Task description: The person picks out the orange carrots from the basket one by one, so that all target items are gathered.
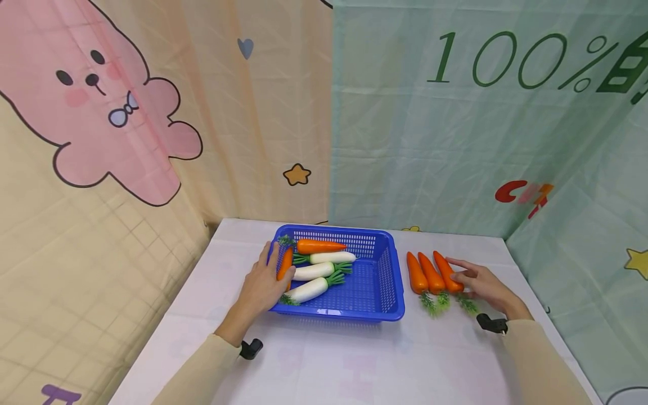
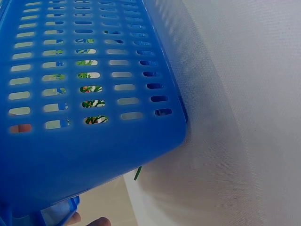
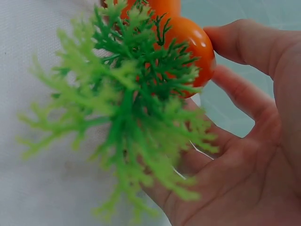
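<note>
A blue plastic basket (image 1: 372,284) stands mid-table. In it lie three white radishes (image 1: 311,289) with green tops, an orange carrot (image 1: 321,246) along the far wall and another carrot (image 1: 285,263) by the left wall. My left hand (image 1: 264,284) rests over the left rim, fingers extended and thumb reaching inside, partly covering that carrot. To the basket's right, three carrots lie side by side, leafy ends toward me. My right hand (image 1: 486,286) pinches the rightmost carrot (image 1: 445,270) near its leafy end; the right wrist view shows thumb and finger against its orange body (image 3: 193,52).
The other two carrots, the left one (image 1: 416,273) and the middle one (image 1: 430,273), lie close against the held one. A white cloth covers the table (image 1: 344,360). Printed curtains (image 1: 405,140) hang behind and at both sides. Slotted basket wall (image 2: 89,141) fills much of the left wrist view.
</note>
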The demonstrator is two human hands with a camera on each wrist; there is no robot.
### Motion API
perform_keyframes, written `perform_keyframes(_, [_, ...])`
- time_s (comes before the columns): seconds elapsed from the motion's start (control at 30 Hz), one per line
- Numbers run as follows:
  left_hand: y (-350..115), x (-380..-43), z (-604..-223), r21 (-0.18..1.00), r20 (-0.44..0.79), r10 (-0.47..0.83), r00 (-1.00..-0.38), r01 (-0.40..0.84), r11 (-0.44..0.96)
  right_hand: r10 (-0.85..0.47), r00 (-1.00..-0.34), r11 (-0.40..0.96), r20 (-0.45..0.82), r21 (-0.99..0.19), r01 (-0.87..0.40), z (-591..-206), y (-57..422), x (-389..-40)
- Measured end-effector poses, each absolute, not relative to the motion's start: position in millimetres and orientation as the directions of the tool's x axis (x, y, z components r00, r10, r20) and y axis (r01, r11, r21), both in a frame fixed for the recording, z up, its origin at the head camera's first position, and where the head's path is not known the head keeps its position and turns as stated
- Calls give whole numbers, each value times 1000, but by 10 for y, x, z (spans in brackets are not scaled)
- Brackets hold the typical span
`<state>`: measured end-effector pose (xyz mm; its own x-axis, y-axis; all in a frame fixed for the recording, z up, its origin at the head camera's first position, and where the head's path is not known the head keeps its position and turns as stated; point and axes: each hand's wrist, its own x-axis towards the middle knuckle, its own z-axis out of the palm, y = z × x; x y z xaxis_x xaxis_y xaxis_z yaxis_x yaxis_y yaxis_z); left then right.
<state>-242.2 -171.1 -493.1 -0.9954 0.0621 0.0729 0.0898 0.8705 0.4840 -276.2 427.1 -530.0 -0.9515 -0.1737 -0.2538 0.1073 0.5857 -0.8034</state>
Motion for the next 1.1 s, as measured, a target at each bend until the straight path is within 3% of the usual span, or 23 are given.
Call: perform_keyframes(1.1, [-1726,-2409,-4942,487,94,64,-993,102,867,-154,-953,634,-261,-766,107,-5290,4224,-2764])
